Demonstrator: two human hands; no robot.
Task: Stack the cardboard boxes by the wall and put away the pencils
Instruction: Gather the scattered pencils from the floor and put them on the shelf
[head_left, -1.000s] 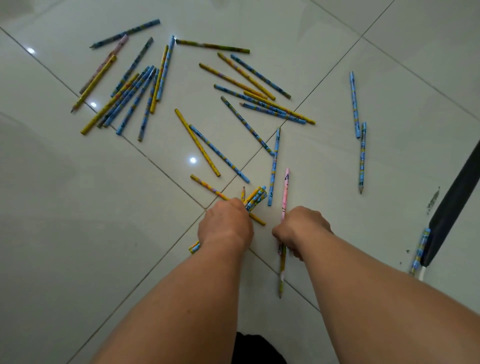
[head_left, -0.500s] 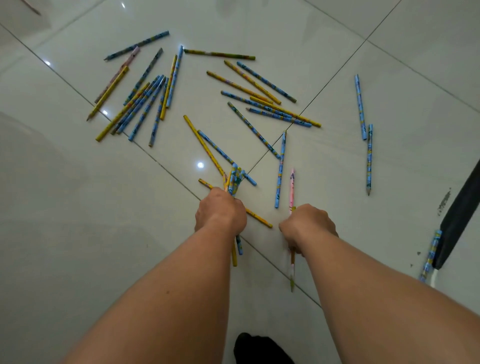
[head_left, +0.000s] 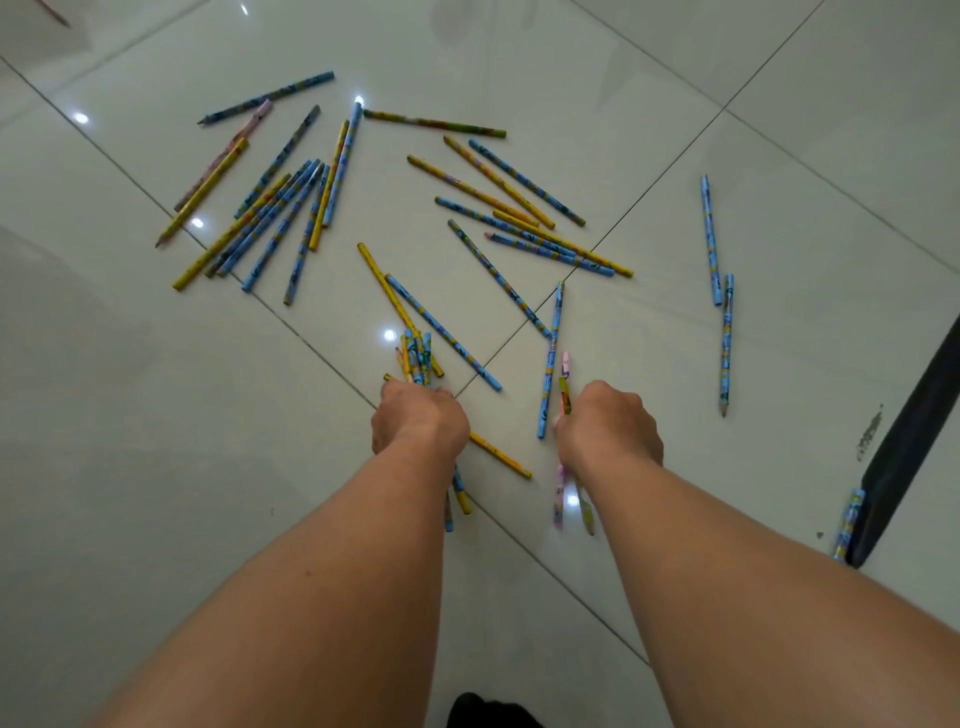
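Many blue, yellow and pink pencils lie scattered on the pale tiled floor. My left hand (head_left: 420, 422) is closed around a bundle of pencils (head_left: 416, 356) whose ends stick out above and below the fist. My right hand (head_left: 608, 423) grips a pink pencil (head_left: 565, 365) and a yellow one together. A blue pencil (head_left: 550, 364) lies on the floor just left of my right hand. A yellow pencil (head_left: 501, 457) lies between my hands. One cluster of pencils (head_left: 270, 208) sits at far left, another group (head_left: 519, 218) in the middle. No cardboard boxes are in view.
Two blue pencils (head_left: 719, 291) lie apart at the right. A dark slanted bar (head_left: 914, 436) crosses the right edge with another blue pencil (head_left: 848, 525) beside its foot. A dark shape (head_left: 488, 712) shows at the bottom edge.
My left hand has turned its bundle from slanted to nearly upright. My right hand now holds a yellow pencil alongside the pink one. The view has shifted so the pencils sit lower in frame.
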